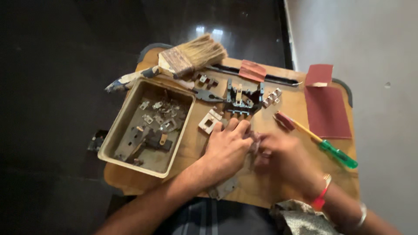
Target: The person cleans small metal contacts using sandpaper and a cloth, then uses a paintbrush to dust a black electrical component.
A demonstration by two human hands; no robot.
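Small dark reddish-brown piece (257, 142), blurred, sits centre frame, pinched between both hands just below the grey metal switch frame (241, 99). Left hand (228, 146) lies flat-ish, fingers pointing to upper right, touching the piece from its left. Right hand (285, 159) is blurred and closes on it from the right; grip width unclear. Both hands equally near. Long axis: cannot tell. Green-handled screwdriver (320, 141) lies right, beige tray of metal parts (130, 150) left.
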